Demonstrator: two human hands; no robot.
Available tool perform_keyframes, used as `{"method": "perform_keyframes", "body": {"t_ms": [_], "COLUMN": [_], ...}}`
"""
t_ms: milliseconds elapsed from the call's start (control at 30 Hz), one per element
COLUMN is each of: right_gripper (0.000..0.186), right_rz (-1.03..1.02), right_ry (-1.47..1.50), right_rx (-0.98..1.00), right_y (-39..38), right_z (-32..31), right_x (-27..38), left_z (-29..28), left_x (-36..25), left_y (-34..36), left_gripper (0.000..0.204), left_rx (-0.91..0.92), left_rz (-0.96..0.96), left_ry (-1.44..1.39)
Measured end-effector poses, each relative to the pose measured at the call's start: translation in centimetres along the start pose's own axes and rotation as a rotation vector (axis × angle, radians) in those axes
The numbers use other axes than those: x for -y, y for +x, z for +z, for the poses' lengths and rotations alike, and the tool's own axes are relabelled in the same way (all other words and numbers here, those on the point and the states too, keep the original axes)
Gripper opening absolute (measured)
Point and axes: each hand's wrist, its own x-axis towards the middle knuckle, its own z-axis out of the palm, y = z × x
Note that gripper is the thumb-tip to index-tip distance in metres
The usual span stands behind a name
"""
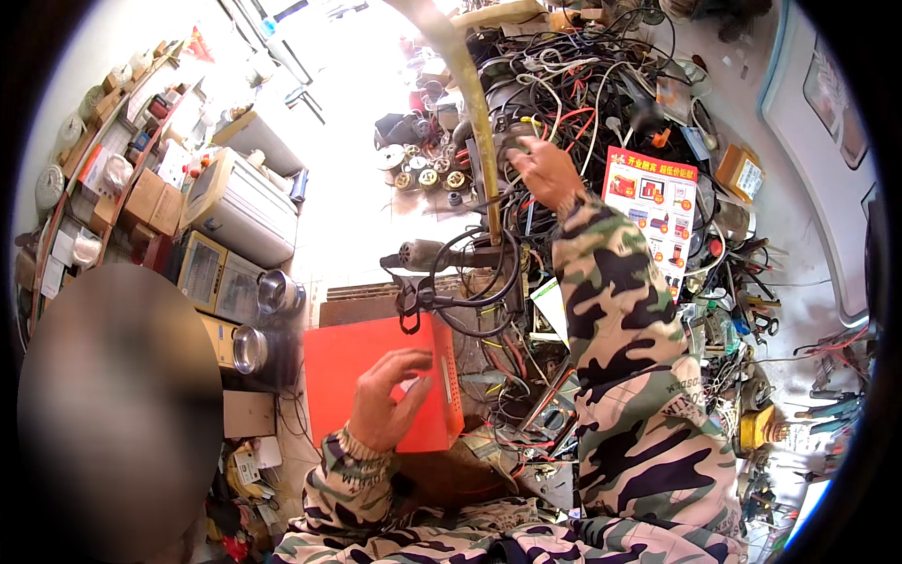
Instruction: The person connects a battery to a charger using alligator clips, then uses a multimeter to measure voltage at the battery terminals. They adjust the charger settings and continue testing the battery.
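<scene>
My left hand point(387, 399) hovers over a bright red box-shaped case point(348, 362) with a perforated side. Its fingers are bent, the thumb stands apart, and nothing shows in the grasp. Further away, my right hand point(547, 171) reaches to the edge of a heap of tangled cables point(564, 70). Its fingertips are curled at something dark, which I cannot make out. Left of that hand, a yellowish bent pole point(477, 113) runs down from the top. Below it lies a grey tool-like part point(427, 254) with a black looped cable point(515, 273).
Several round metal parts point(429, 179) sit left of the cables. A red and white printed sheet point(648, 211) lies beside my right forearm. Metal pots point(250, 350), a white appliance point(240, 209) and loaded shelves point(122, 160) line the left. Pliers point(832, 411) lie far right.
</scene>
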Motion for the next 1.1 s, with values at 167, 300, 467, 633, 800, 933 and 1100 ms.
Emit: {"method": "perform_keyframes", "body": {"t_ms": [167,300,467,633,800,933,1100], "right_gripper": [0.033,0.026,0.019,0.017,0.024,0.025,0.023], "right_rz": [0.13,0.311,0.53,0.609,0.463,0.439,0.458], "right_ry": [0.34,0.548,0.456,0.466,0.274,0.148,0.088], "right_rx": [-0.295,-0.292,-0.138,0.14,0.305,0.236,0.267], "right_y": [-10.3,-23.4,-41.5,-55.8,-58.2,-57.7,-59.0], "right_z": [0.9,2.8,5.9,11.9,10.5,8.7,8.2], "right_x": [-4.2,-2.9,-1.3,0.2,-0.4,-1.0,-1.4], "left_z": [-0.1,2.8,7.1,9.2,11.3,12.5,14.1], "left_x": [0.5,0.8,1.0,2.9,5.8,7.6,9.3], "left_y": [-6.3,-11.5,-15.1,-17.5,-19.2,-20.6,-23.1], "left_gripper": [0.024,0.025,0.028,0.028,0.033,0.033,0.034], "left_rx": [0.115,0.299,0.65,0.725,0.741,0.81,0.827], "left_rz": [-0.156,-0.254,-0.216,-0.209,-0.278,-0.282,-0.341], "left_ry": [-0.114,-0.085,-0.041,-0.056,0.04,0.132,0.094]}}
